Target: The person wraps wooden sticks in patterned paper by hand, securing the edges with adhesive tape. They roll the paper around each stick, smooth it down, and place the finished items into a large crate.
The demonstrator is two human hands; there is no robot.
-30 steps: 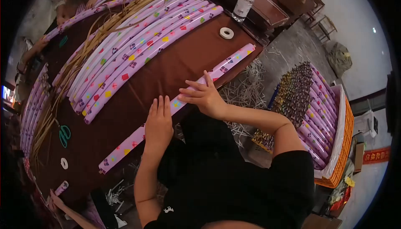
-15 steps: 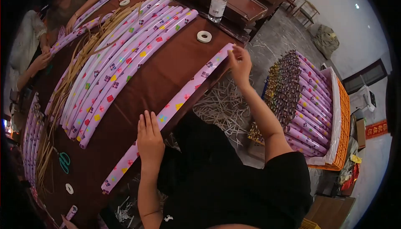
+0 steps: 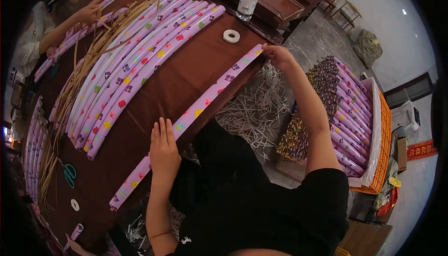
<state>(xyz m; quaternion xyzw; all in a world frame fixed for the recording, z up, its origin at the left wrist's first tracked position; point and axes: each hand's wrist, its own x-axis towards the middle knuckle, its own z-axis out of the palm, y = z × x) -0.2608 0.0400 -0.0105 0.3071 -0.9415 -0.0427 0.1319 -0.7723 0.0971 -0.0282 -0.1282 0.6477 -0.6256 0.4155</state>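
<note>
Lilac tube (image 3: 205,103): slanted across frame centre
Left hand (image 3: 164,148): flat, wide over it — likely for steadying
Right hand (image 3: 278,56): at its upper-right end — pinching, I cannot tell

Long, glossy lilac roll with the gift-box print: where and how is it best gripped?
Probably the middle of the long, glossy lilac roll, uncovered between the left hand and right hand, coming from above, across its width. It lies slim and straight near the edge of the reddish-brown table, so a central grip should balance it.
</note>
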